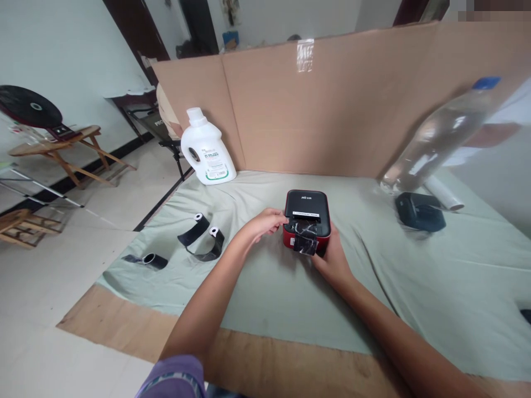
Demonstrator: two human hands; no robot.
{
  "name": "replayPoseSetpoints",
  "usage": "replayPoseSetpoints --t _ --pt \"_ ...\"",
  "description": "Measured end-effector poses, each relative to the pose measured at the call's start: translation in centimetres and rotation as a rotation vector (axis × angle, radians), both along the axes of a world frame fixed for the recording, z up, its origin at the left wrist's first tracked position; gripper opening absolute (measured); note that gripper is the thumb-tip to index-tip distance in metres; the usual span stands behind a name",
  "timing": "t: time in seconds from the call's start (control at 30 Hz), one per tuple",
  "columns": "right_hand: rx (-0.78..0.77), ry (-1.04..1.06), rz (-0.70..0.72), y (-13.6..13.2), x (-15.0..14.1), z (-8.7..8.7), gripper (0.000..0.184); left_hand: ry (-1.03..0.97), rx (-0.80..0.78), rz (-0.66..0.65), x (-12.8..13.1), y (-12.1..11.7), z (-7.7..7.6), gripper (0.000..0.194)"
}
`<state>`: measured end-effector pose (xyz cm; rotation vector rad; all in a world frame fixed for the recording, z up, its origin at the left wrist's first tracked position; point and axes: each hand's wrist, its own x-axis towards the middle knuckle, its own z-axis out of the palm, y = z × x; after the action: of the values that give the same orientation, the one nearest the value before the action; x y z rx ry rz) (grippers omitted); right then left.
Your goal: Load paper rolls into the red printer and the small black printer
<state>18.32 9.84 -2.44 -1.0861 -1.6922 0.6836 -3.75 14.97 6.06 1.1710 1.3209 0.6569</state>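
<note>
A black-and-red label printer sits on the green cloth in front of me, with a white strip across its top. From its front slot hangs a shiny, creased black strip. My right hand wraps around the printer's right side and lower front edge, its fingers partly hidden behind the body. On the opposite side, my left hand is closed, thumb and fingertips pressed at the printer's upper left edge. To the left lie several pieces of black rolled film: one roll on its side and two curled strips with white-cored ends.
A white detergent bottle stands at the back left against a cardboard screen. At the right, a clear plastic bottle leans over a black object and a white roll. Bare wood shows along the front edge.
</note>
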Motion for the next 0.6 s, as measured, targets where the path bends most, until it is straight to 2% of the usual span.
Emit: replayPoseSetpoints --t 0.2,0.37,0.47,0.6 --pt "0.009 0.015 0.006 0.01 -0.14 -0.05 0.088 0.041 0.006 -0.004 -0.18 0.15 0.13 0.026" --pt "0.014 -0.004 0.011 0.14 0.06 -0.18 0.082 0.054 0.005 -0.049 -0.42 0.13 0.39 0.034" --pt "0.016 -0.005 0.022 0.20 0.16 -0.17 0.076 0.039 0.030 -0.071 -0.54 -0.10 0.44 0.036" --pt "0.026 -0.012 0.016 0.22 0.22 -0.02 0.075 0.049 0.114 -0.104 -0.80 -0.18 0.06 0.029"
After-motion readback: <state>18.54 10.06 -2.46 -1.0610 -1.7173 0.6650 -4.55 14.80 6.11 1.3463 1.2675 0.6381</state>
